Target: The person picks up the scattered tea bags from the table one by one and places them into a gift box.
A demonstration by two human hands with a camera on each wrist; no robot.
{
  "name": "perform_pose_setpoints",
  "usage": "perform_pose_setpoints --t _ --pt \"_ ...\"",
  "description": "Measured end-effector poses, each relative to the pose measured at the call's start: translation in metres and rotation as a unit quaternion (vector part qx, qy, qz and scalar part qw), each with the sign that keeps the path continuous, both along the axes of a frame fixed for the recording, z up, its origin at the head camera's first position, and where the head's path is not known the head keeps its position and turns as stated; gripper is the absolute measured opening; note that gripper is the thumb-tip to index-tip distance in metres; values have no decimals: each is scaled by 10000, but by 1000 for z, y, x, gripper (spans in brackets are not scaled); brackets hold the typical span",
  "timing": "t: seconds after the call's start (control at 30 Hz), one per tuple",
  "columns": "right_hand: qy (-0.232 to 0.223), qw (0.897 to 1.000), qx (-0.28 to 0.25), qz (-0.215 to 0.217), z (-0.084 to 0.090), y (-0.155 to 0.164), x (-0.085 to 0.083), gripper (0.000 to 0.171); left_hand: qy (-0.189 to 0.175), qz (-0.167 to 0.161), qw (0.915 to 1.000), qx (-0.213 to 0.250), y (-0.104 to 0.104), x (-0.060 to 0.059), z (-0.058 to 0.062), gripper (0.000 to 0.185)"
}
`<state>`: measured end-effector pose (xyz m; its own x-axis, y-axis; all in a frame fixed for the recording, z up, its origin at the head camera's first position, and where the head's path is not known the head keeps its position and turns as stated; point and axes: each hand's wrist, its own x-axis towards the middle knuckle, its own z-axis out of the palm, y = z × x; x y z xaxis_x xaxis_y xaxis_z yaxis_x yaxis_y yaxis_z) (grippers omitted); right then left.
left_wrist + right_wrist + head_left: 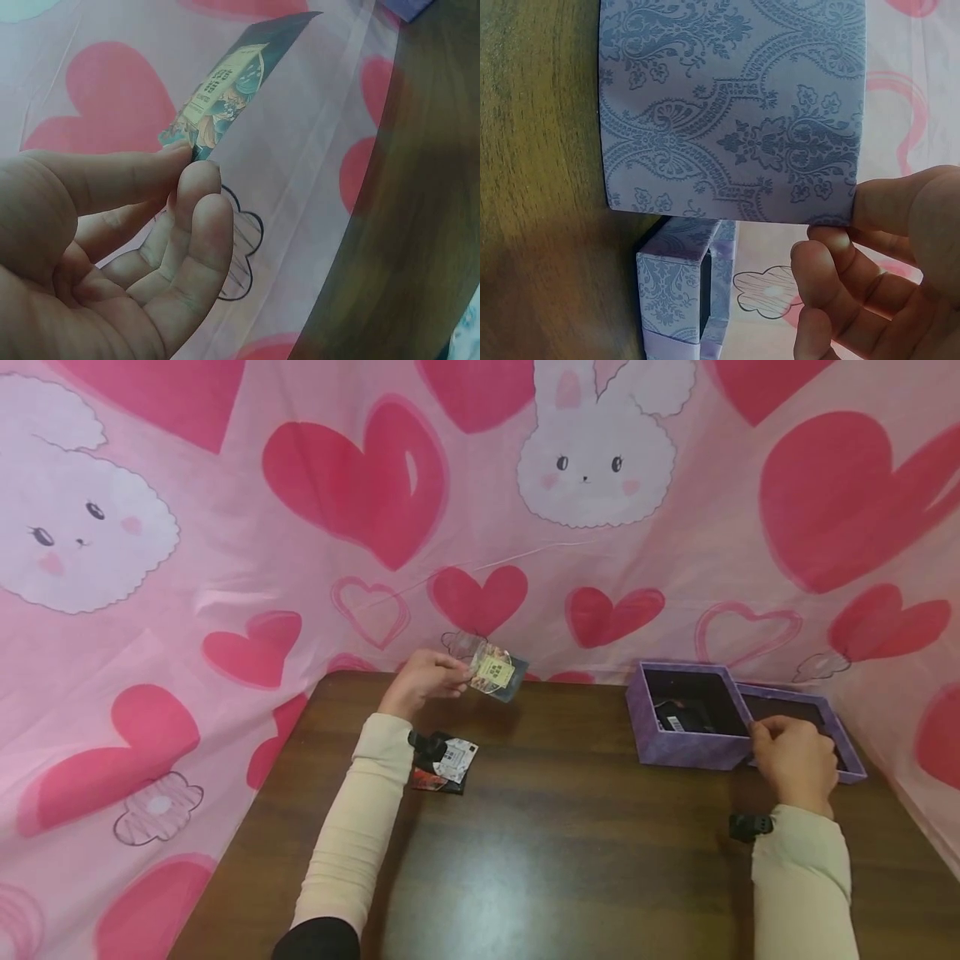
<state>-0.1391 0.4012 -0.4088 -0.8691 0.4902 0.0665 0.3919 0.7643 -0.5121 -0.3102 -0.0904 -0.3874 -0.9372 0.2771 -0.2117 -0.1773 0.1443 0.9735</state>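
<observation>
My left hand (424, 682) pinches a small flat sachet (497, 672) by one end, between thumb and fingertips, raised above the back of the table. In the left wrist view the sachet (225, 86) shows a pale yellow label, a flowery print and a dark end. My right hand (798, 763) holds the near right corner of an open purple box (684, 753). The right wrist view shows the box's patterned side (735, 112), with the thumb and fingers at its corner. Inside lies a dark packet (693, 714) with a white barcode label.
A second shallow purple tray or lid (846, 750) sits right of the box, partly behind my right hand. Left of centre, a white-grey packet (456, 760) and a dark-and-red packet (431, 781) lie overlapping on the brown table (570, 827). A pink heart-print cloth (480, 527) hangs behind.
</observation>
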Motion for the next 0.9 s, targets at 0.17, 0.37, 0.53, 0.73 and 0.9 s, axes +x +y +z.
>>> perform_pose_setpoints --t 0.17,0.37,0.53,0.73,0.9 --pt "-28 10000 -12 18 1 1 1 43 5 -16 9999 122 7 -1 4 22" --pt "-56 10000 -14 -23 2 0 1 42 12 -107 9998 162 18 -2 5 24" --pt "-81 9999 -29 -80 2 1 2 43 18 -252 9996 154 31 -2 8 22" --pt "-3 10000 25 -49 1 0 2 42 -29 -395 9990 217 46 -1 9 21" --pt "45 10000 53 -9 0 0 2 41 9 -515 9985 200 57 -1 12 20"
